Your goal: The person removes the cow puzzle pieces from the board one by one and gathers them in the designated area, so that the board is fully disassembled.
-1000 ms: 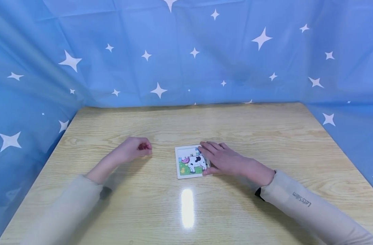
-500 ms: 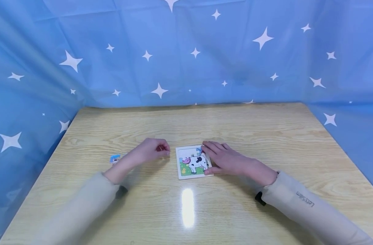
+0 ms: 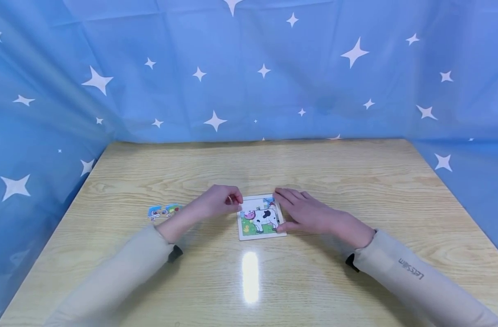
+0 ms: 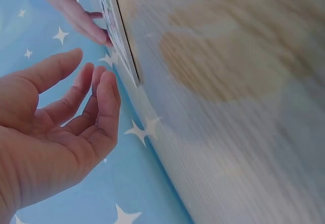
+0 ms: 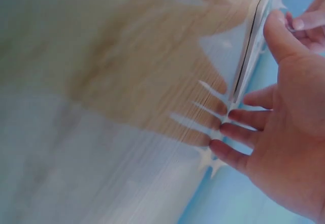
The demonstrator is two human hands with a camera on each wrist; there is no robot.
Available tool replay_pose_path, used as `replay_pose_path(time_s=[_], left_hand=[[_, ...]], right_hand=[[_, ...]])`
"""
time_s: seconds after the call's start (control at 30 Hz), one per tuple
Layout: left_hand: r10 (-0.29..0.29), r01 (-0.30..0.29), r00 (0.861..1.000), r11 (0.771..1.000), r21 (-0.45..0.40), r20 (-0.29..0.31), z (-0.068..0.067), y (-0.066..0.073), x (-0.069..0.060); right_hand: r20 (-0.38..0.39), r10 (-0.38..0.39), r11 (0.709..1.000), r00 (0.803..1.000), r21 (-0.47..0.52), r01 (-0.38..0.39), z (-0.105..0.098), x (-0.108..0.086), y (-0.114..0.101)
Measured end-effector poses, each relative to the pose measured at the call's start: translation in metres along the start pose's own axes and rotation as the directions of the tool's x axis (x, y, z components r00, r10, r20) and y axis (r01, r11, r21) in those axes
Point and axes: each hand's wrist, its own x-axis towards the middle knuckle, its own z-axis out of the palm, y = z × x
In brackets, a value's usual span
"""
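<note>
A square jigsaw puzzle (image 3: 262,218) with a cow picture and a white rim lies flat at mid-table in the head view. Its upper left part shows blank white. My left hand (image 3: 221,200) hovers at the puzzle's upper left corner, thumb and index finger close together. A thin pale edge, apparently a puzzle piece (image 5: 290,29), shows between those fingertips in the right wrist view; its picture is hidden. My right hand (image 3: 306,212) rests along the puzzle's right edge with fairly straight fingers, fingertips at the far corner and thumb at the near one.
Loose puzzle pieces (image 3: 154,212) lie on the wooden table (image 3: 339,172) left of the puzzle, partly behind my left forearm. A blue curtain with white stars (image 3: 216,91) hangs beyond the table's back and sides. Light glares off the tabletop before the puzzle.
My left hand has travelled right to the puzzle's corner, uncovering loose pieces on the left. The right hand stays at the puzzle's right edge.
</note>
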Motion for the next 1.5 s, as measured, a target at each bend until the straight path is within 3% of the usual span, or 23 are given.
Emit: replay_pose_path(time_s=[0.23,0.47,0.7,1.03,1.5], left_hand=[[-0.012,0.012,1.0,1.0,0.026,0.007,0.006,0.01,0.007],[-0.015,0.014,1.0,0.999,0.051,0.006,0.012,0.018,0.02],[-0.023,0.022,0.999,0.998,0.053,0.027,0.021,0.021,0.027],[-0.029,0.023,0.999,0.991,0.133,0.045,0.027,0.026,0.038],[-0.048,0.038,0.998,0.978,0.207,0.043,0.039,0.033,0.043]], right_hand=[[-0.027,-0.016,1.0,1.0,-0.006,0.016,0.016,0.003,0.019],[0.006,-0.009,1.0,1.0,-0.005,0.009,-0.012,-0.006,-0.012],[-0.05,-0.043,0.999,0.998,-0.011,0.042,0.021,0.001,0.027],[-0.042,-0.059,0.998,0.997,0.004,0.059,0.01,-0.002,0.018],[-0.046,-0.032,0.999,0.998,-0.022,0.031,0.018,0.001,0.027]])
